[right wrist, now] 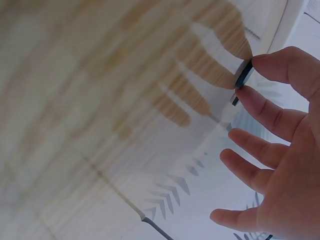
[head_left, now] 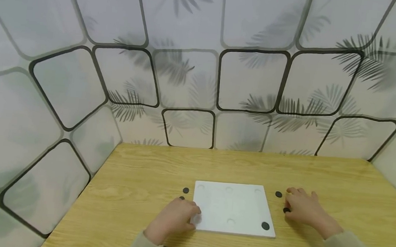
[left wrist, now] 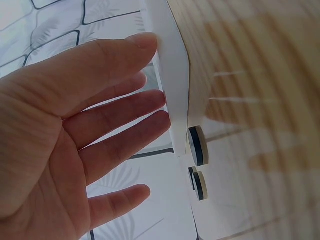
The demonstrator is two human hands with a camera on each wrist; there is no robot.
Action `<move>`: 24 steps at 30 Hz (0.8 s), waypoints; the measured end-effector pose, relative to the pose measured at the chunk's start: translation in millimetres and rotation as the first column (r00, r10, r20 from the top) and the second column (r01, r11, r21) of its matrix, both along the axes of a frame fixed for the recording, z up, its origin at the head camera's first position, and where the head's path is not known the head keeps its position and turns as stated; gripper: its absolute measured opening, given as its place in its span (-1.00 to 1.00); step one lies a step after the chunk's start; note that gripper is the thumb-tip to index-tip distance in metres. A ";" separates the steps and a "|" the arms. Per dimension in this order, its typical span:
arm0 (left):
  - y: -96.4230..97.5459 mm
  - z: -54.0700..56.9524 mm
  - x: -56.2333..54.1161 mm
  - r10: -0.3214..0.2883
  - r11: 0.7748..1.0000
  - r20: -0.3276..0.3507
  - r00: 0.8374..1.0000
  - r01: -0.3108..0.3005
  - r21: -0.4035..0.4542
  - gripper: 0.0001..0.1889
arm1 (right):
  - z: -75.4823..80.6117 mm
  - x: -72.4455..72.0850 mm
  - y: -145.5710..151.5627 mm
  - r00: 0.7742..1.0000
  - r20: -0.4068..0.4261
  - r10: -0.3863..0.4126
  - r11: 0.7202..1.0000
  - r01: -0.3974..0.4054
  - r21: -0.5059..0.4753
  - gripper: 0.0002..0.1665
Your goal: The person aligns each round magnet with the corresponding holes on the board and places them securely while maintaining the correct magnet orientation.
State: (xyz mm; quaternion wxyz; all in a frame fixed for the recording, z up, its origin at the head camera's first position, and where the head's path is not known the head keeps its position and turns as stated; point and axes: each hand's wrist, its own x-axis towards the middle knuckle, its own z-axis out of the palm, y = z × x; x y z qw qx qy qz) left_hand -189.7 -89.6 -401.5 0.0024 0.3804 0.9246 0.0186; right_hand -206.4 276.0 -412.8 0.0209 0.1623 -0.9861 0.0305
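Note:
A white rectangular board (head_left: 229, 204) with shallow round recesses lies on the table, a black disc (head_left: 265, 226) set in its near right corner. My left hand (head_left: 177, 216) is at the board's near left corner. In the left wrist view the thumb (left wrist: 142, 45) and fingertips touch the board's edge (left wrist: 175, 75), the fingers fairly straight and no disc visible among them. To the board's right, my right hand (head_left: 305, 209) pinches a small black disc (right wrist: 243, 73) between thumb and index finger at the tabletop; its other fingers are spread.
Two black discs, one far (head_left: 186, 190) and one nearer (head_left: 181, 198) partly behind the left hand, lie left of the board. Another black disc (head_left: 278, 194) lies between board and right hand. The wooden table (head_left: 136, 181) meets a patterned curtain-like backdrop (head_left: 190, 128).

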 end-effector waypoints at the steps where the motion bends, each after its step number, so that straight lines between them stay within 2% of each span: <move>1: -0.3 0.4 -0.1 -0.002 1.000 0.001 1.000 0.002 0.000 -0.76 | -0.5 -0.3 0.1 1.000 -0.002 -0.001 1.000 0.001 0.001 -0.79; 6: -0.5 2.1 0.2 -0.008 1.000 0.016 1.000 0.007 0.012 -0.74 | -2.0 0.1 1.7 1.000 0.003 -0.005 1.000 0.005 -0.007 -0.75; 19: -1.2 1.0 0.1 -0.008 1.000 -0.017 1.000 0.008 0.000 -0.74 | 0.8 -0.6 0.0 1.000 0.022 0.003 0.999 -0.002 -0.034 -0.74; 24: -2.3 1.4 0.8 0.000 1.000 -0.005 1.000 0.000 -0.004 -0.74 | -0.9 -2.0 -0.5 1.000 0.025 0.010 0.999 -0.009 -0.033 -0.74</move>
